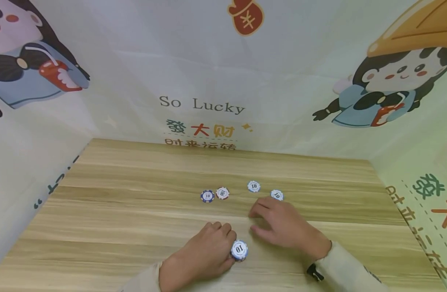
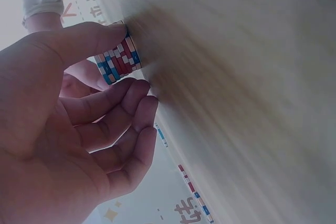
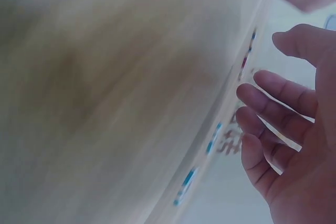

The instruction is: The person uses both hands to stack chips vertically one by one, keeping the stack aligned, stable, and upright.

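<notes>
A short stack of poker chips [image 1: 239, 250] stands near the front of the wooden table, a light-blue chip marked 10 on top. My left hand [image 1: 205, 253] holds it from the side; in the left wrist view the thumb [image 2: 100, 38] presses one side of the red and blue layers, with fingertips close to the other. To the right, my right hand [image 1: 281, 223] hovers low over the wood, its fingers loosely bent around nothing. Just beyond its knuckles lies a light-blue chip [image 1: 276, 195], and another light-blue chip [image 1: 254, 186] is farther left.
A dark-blue chip [image 1: 207, 196] and a red-edged chip [image 1: 222, 193] lie side by side, mid-table. Printed cloth walls [image 1: 143, 77] enclose the wooden tabletop [image 1: 117, 211] at the back and both sides. A black clip-like piece [image 1: 315, 272] sits at the right cuff.
</notes>
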`<state>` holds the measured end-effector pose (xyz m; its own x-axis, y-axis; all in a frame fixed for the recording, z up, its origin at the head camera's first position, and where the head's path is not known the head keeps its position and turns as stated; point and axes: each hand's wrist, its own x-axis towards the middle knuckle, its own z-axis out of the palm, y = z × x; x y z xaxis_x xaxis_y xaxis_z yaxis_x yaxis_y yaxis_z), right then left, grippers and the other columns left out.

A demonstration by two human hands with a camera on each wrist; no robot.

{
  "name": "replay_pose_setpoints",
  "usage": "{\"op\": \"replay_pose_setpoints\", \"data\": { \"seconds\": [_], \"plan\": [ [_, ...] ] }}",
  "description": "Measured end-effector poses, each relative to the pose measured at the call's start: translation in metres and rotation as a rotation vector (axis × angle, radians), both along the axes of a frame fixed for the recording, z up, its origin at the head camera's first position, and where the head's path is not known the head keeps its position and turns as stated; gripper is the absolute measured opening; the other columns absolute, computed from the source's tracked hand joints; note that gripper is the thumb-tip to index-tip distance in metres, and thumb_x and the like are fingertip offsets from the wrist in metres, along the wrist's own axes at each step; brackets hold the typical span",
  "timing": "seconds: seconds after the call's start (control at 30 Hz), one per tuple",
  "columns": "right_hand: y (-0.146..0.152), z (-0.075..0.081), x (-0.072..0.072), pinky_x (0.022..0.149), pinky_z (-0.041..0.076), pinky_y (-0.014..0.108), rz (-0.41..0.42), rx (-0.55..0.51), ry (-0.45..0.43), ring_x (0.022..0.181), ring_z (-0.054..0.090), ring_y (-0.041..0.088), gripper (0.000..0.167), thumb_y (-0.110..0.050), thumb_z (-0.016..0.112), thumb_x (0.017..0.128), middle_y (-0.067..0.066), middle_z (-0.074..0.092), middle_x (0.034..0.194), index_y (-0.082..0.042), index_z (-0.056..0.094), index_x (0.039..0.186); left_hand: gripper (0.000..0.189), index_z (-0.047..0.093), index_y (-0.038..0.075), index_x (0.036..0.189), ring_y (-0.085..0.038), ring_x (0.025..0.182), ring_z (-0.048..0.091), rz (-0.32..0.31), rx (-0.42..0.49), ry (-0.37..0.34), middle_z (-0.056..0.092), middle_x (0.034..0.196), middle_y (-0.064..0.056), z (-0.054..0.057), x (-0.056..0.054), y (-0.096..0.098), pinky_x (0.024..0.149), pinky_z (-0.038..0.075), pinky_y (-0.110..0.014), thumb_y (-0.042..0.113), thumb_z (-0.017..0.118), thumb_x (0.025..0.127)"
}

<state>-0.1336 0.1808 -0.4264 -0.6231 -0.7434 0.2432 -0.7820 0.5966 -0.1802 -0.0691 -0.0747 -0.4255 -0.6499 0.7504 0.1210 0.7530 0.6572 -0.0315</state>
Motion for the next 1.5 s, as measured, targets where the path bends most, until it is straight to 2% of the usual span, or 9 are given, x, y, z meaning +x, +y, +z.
{"op": "replay_pose_setpoints", "data": {
  "seconds": [0.23,0.4,0.6,0.87,1.1,1.5],
  "plan": [
    [0.016,-0.003,-0.018,0.089,0.061,0.043,-0.087,-0.055,-0.056,0.103,0.071,0.021,0.030,-0.027,0.084,0.090,0.001,0.075,0.112,-0.010,0.077,0.113,0.036,0.072,0.006,0.103,-0.018,0.080,0.059,0.004,-0.003,-0.007,0.063,0.091,-0.002,0.000,0.000,0.000,0.071,0.050,-0.032,0.040,0.081,0.093],
    [0.026,-0.007,-0.028,0.091,0.061,0.045,-0.139,-0.068,-0.078,0.103,0.072,0.023,0.028,-0.024,0.087,0.089,0.001,0.075,0.112,-0.010,0.078,0.111,0.036,0.072,0.006,0.103,-0.018,0.081,0.060,0.005,-0.005,-0.021,0.064,0.092,-0.002,0.001,0.000,0.000,0.072,0.050,-0.033,0.039,0.081,0.093],
    [0.035,-0.008,-0.038,0.089,0.061,0.048,-0.205,-0.075,-0.073,0.105,0.071,0.027,0.028,-0.021,0.087,0.086,0.003,0.073,0.116,-0.010,0.078,0.110,0.036,0.073,0.005,0.106,-0.019,0.084,0.062,0.010,-0.004,-0.068,0.066,0.095,-0.003,0.003,0.001,0.000,0.074,0.052,-0.033,0.038,0.081,0.094],
    [0.047,-0.009,-0.050,0.082,0.062,0.046,-0.261,-0.039,-0.028,0.098,0.068,0.028,0.032,-0.020,0.087,0.086,0.009,0.072,0.117,-0.003,0.079,0.111,0.035,0.073,0.004,0.106,-0.018,0.082,0.061,0.014,-0.002,-0.082,0.064,0.093,-0.003,0.002,0.000,0.001,0.073,0.051,-0.033,0.037,0.080,0.094],
    [0.052,-0.009,-0.056,0.086,0.061,0.048,-0.293,-0.025,-0.075,0.102,0.068,0.029,0.034,-0.022,0.089,0.086,0.011,0.071,0.119,0.000,0.079,0.110,0.035,0.073,0.004,0.105,-0.018,0.082,0.060,0.017,0.000,-0.079,0.064,0.092,-0.003,0.003,0.000,0.001,0.073,0.051,-0.033,0.037,0.080,0.094],
    [0.052,-0.004,-0.057,0.091,0.059,0.050,-0.310,-0.025,-0.152,0.105,0.068,0.028,0.023,-0.024,0.086,0.085,0.007,0.071,0.118,-0.009,0.076,0.098,0.034,0.073,0.005,0.104,-0.018,0.082,0.061,0.014,0.005,-0.080,0.065,0.093,-0.003,0.003,0.000,0.001,0.073,0.051,-0.033,0.036,0.080,0.094]
  ]
}}
